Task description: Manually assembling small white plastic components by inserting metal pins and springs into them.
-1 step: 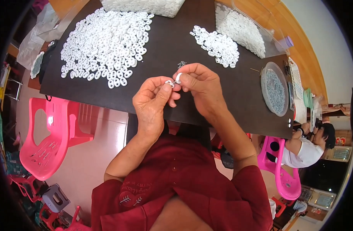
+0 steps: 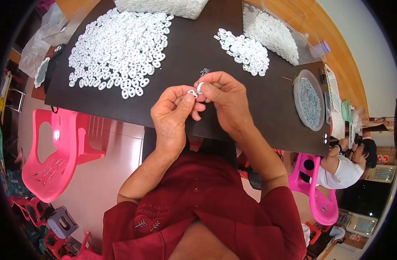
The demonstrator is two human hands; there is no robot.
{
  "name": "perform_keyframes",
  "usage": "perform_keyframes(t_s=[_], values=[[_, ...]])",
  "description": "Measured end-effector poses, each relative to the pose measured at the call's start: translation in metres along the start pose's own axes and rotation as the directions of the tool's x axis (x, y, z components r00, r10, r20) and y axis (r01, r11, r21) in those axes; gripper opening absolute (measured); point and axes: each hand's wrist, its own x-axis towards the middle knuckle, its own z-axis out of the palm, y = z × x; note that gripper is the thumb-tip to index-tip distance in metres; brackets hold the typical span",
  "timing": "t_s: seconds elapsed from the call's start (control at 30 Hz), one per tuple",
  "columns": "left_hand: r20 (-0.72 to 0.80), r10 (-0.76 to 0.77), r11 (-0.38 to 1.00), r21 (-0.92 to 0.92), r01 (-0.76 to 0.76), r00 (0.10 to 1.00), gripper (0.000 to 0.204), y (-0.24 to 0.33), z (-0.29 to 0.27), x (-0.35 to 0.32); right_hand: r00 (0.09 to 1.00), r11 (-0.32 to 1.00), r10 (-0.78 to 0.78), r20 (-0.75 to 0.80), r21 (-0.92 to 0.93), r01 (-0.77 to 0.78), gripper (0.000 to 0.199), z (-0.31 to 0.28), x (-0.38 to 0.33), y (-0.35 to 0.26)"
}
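My left hand [image 2: 171, 115] pinches a small white oval plastic piece with two holes [image 2: 192, 93] between thumb and fingers. Close against it, my right hand [image 2: 228, 100] grips another small white plastic piece [image 2: 200, 87], seen nearly edge-on. The two pieces meet or almost meet at my fingertips; whether they are joined cannot be made out. Just beyond my fingers lies a little heap of grey metal screws or pins [image 2: 205, 71] on the dark table [image 2: 185, 47]. A large pile of white two-holed pieces [image 2: 120, 47] spreads at the far left, and a smaller pile [image 2: 246, 52] at the far right.
Clear bins of white parts [image 2: 272, 34] stand along the far side. A round clear tub [image 2: 297, 99] of small metal parts sits at the right. A pink chair [image 2: 55, 169] is to the left; a person in white [image 2: 341, 171] sits at the right beyond the table.
My left hand has shifted slightly right, bringing its white piece closer to the one in my right hand. My right hand has barely moved.
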Motion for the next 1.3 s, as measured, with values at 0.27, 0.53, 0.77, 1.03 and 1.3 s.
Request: perform_keyframes(t_s=[0.27, 0.53, 0.77, 1.03, 1.3], values=[[-0.014, -0.02, 0.999, -0.043, 0.02, 1.0, 0.013, 0.003, 0.003, 0.003, 0.967, 0.963, -0.232, -0.107, -0.168, 0.212, 0.015, 0.001, -0.015, 0.01], [0.017, -0.015, 1.0, 0.005, 0.015, 1.0, 0.014, -0.001, 0.005, 0.003, 0.97, 0.934, -0.227, -0.092, -0.303, 0.19, 0.015, -0.007, -0.022, -0.001], [0.039, 0.038, 0.996, 0.084, -0.042, 0.999, 0.017, -0.001, 0.007, -0.001, 0.969, 0.987, -0.112, -0.221, -0.138, 0.082, 0.014, -0.01, -0.018, -0.001], [0.012, 0.016, 0.979, 0.204, -0.018, 1.0, 0.017, -0.002, 0.009, -0.005, 0.963, 0.999, -0.047, -0.266, -0.002, 0.048, 0.013, -0.005, -0.017, 0.0], [-0.017, -0.012, 0.961, 0.276, 0.016, 1.0, 0.016, -0.003, 0.011, -0.006, 0.953, 0.994, -0.102, -0.286, -0.061, 0.088, 0.014, 0.0, -0.017, 0.005]])
